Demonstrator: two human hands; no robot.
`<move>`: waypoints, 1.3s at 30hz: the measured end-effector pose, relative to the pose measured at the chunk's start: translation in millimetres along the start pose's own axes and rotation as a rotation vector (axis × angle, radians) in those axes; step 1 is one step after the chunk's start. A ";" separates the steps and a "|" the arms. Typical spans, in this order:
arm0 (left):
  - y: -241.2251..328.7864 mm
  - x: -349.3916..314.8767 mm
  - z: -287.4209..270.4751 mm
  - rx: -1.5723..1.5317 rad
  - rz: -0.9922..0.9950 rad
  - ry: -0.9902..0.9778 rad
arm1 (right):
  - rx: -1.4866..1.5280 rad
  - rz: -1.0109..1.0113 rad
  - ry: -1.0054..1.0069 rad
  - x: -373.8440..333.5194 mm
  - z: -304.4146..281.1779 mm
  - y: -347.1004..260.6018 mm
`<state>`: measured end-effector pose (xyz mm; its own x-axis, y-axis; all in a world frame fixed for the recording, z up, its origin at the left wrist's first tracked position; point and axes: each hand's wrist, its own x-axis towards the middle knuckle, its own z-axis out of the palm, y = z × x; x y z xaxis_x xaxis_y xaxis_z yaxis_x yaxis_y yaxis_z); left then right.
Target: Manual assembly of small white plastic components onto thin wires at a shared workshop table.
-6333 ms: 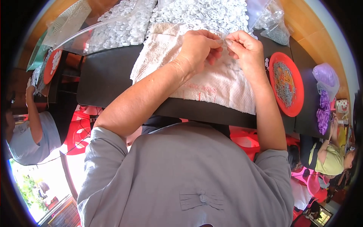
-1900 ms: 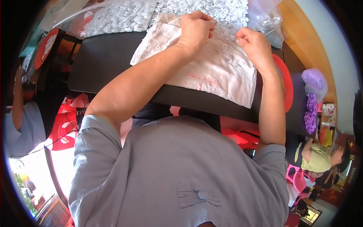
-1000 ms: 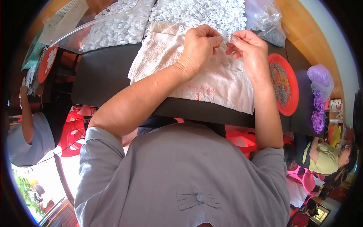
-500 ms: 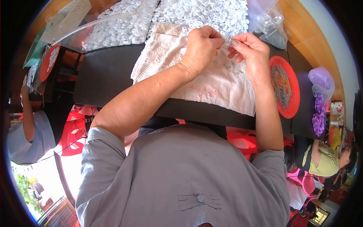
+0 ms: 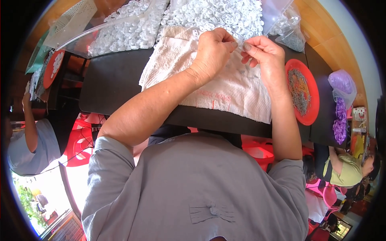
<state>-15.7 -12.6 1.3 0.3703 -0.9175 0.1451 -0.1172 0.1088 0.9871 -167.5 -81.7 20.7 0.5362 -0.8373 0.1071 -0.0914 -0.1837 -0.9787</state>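
The left hand (image 5: 212, 50) and right hand (image 5: 267, 56) meet over a whitish towel (image 5: 171, 58), fingertips bunched; anything pinched is too small to tell. Just beyond, at the far side, lie heaped small white pieces (image 5: 213, 16), probably light, stiff and slick, best gripped by their rims. Rightward on the table (image 5: 110, 82), a red plate (image 5: 315, 96) holds grey slivers (image 5: 299, 103).

The plate (image 5: 315, 98) lies right of the cloth (image 5: 171, 60).
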 end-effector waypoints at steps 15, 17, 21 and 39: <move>2.5 -2.8 0.9 0.040 0.032 -0.039 | 0.117 0.053 -0.054 4.1 -5.1 4.5; 3.0 -3.9 1.6 0.014 0.012 -0.049 | 0.139 0.069 -0.066 4.2 -5.4 4.8; 5.7 -4.0 2.4 -0.135 -0.046 -0.006 | 0.127 0.045 -0.066 4.1 -6.2 5.8; 6.5 -3.3 1.9 -0.133 -0.066 0.013 | 0.123 0.025 -0.059 1.8 -4.1 2.5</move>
<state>-19.5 -9.6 7.1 0.3851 -0.9194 0.0794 0.0303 0.0985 0.9947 -170.3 -85.8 19.1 0.5839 -0.8083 0.0753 -0.0035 -0.0954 -0.9954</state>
